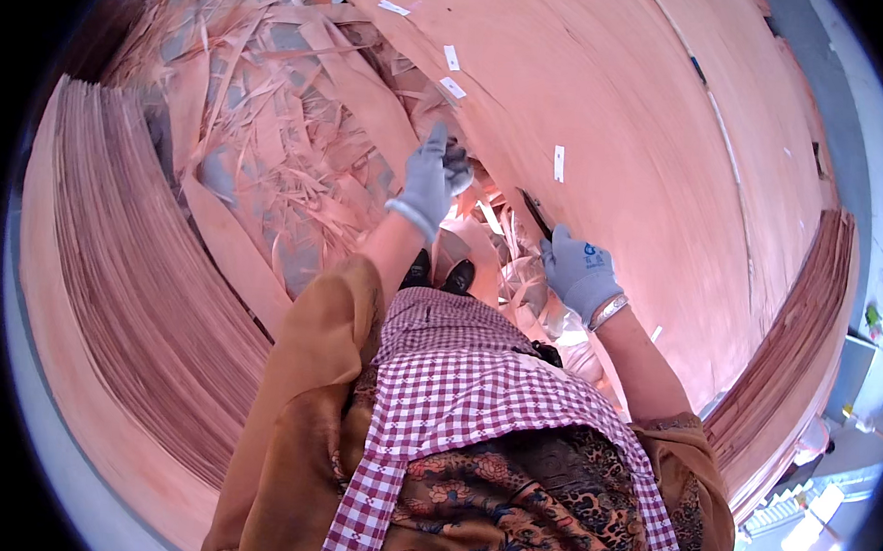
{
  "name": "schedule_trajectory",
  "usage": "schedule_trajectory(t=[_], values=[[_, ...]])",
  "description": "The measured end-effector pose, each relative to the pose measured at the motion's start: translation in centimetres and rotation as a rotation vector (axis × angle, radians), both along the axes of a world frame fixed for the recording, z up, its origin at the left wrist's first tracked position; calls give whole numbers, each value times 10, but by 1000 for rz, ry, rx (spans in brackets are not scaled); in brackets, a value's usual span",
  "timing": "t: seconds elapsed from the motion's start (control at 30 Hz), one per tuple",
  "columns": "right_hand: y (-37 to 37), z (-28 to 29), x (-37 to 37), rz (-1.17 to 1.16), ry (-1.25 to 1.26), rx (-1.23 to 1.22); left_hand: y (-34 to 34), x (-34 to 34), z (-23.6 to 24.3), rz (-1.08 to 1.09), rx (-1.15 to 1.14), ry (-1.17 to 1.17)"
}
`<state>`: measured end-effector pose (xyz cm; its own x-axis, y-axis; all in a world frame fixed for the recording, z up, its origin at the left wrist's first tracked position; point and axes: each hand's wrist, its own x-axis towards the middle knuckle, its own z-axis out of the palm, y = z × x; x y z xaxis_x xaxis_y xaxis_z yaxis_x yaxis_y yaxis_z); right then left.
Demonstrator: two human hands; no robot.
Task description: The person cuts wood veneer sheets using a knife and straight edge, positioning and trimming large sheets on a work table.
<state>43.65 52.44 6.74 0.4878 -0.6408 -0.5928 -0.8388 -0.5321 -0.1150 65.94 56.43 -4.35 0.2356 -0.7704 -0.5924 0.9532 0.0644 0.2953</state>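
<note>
My right hand [579, 274], in a pale grey work glove, is closed around a dark, narrow-bladed knife [536, 215]. The blade points up and left and lies over the near edge of a broad pinkish wood veneer sheet [645, 137]. My left hand [432, 179], also gloved, is raised left of that edge, above the scrap. One finger stretches upward and the others are loosely bent, with nothing visible in them. Small white labels [559, 163] lie on the veneer sheet.
Torn veneer strips [271, 120] litter the floor at the far left and around my dark shoes [458, 276]. A tall veneer stack [156, 263] stands at my left, another stack [788, 360] at my right. A thin dark-and-white strip [724, 130] crosses the big sheet.
</note>
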Motion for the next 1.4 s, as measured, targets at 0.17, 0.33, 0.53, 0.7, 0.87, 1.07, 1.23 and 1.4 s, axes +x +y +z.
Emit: schedule_trajectory(t=[0.17,0.33,0.53,0.7,0.87,1.07,1.23,1.4], values=[[-17,5,-5,48,-61,77,16,-44,7,-435,-4,-385],[-3,-3,-19,62,-66,-67,9,-59,14,-284,139,-475],[37,2,-87,-36,69,-61,9,-65,5,-147,170,-465],[45,5,-124,-12,20,-63,45,-94,-9,-106,119,-39],[23,3,-134,67,-65,55,74,-199,10,-338,65,-413],[55,-6,-181,85,-120,-100,59,-220,10,-188,127,-600],[94,0,-256,-33,-11,-77,61,-223,-4,-165,59,-471],[98,2,-283,-22,-77,-47,91,-271,3,-417,-28,-256]])
